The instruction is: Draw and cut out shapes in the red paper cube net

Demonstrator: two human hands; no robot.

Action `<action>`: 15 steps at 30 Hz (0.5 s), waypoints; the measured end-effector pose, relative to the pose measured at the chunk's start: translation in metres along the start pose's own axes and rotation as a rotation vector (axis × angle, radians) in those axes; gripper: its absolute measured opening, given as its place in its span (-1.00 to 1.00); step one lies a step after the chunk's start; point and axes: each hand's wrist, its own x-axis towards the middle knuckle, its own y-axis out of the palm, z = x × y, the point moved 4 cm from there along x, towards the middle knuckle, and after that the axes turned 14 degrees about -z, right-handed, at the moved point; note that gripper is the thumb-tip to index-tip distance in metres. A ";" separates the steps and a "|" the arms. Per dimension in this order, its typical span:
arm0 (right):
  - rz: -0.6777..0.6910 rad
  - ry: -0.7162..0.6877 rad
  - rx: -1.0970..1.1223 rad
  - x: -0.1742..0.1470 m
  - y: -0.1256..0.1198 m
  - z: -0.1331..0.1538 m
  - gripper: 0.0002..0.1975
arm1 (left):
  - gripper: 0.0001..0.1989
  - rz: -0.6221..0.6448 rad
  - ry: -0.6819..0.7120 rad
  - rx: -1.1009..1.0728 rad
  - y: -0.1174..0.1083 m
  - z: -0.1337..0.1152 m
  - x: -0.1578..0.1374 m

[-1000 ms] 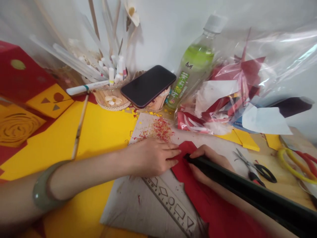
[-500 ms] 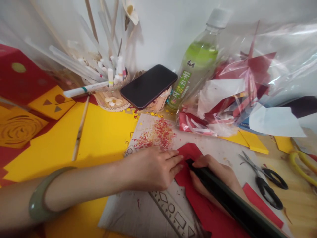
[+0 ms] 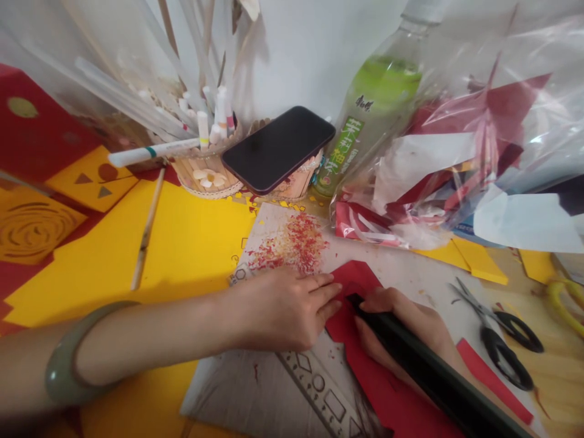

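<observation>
Vs. 1 s ago, L hand (image 3: 289, 310) is sitting a bit farther down, so the top end of the greyish straight stencil ruler w/ cut-out shapes (image 3: 318, 382) is now showing above the wrist; a narrow flat red paper strip (image 3: 494, 383) is also showing, R of the R forearm.

R hand (image 3: 410, 316) is pinching a long dark-green bar-shaped tool (image 3: 420, 359) pen-style, thumb & fingers closing round its front end. Tip is meeting, or almost meeting, the irregular-edged red paper sheet (image 3: 381, 383); can't tell if it's blade or nib. Sheet is lying under the R grip, running from L fingertips down past the R wrist. L grip isn't pinching anything: palm down, fingers straight & nearly together, pressing the sheet's L edge.

To do it well: keep the L fingers pressing flat, but just beside the tip's path, never in it, esp. if it's a blade. Keep strokes short & the pinch low; turn the sheet, not the wrist, on curves. Loose red-and-yellow crumbs (image 3: 303, 243) are lying beyond the L knuckles; prob. worth keeping them from getting under the sheet & making bumps.
</observation>
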 end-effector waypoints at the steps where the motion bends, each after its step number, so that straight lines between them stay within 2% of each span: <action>1: -0.005 -0.001 -0.003 0.000 0.000 0.000 -0.80 | -0.74 0.004 0.003 -0.002 0.000 0.000 0.000; 8: 0.028 -0.057 0.007 0.002 -0.003 0.002 -0.79 | -0.75 0.012 0.002 -0.021 0.000 0.001 0.001; 13: 0.124 -0.097 0.081 0.005 -0.006 0.000 -0.82 | -0.74 0.017 0.003 -0.035 0.000 0.002 0.000; 15: 0.166 -0.060 0.147 0.006 -0.006 -0.004 -0.84 | -0.74 0.007 0.000 -0.040 0.000 0.002 0.000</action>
